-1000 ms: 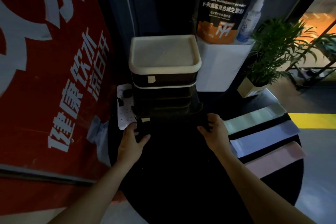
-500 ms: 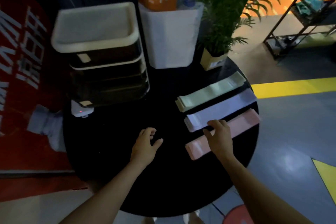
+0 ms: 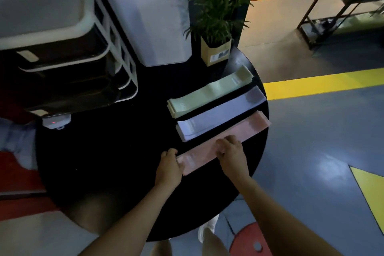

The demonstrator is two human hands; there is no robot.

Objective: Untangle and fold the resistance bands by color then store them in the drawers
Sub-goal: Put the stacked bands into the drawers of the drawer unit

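Note:
Three flat stacks of resistance bands lie side by side on the right half of the round black table (image 3: pixel 104 162): green bands (image 3: pixel 209 91) farthest, lilac bands (image 3: pixel 220 114) in the middle, pink bands (image 3: pixel 245 131) nearest. My left hand (image 3: pixel 169 167) grips the near left end of the pink bands. My right hand (image 3: pixel 231 149) curls its fingers over the middle of the same stack. The drawer unit (image 3: pixel 62 52), white-framed with dark drawers, stands at the table's back left; its drawers look pushed in.
A white box (image 3: pixel 153 23) with packets on top and a potted plant (image 3: pixel 216 52) stand at the back of the table. A white power strip (image 3: pixel 56 121) sits below the drawers. The table edge runs just right of the bands; grey floor with yellow marks lies beyond.
Both hands left the bottom drawer front and moved right to the pink bands. The left hand now grips the stack's end, the right curls over its middle. The view swung right.

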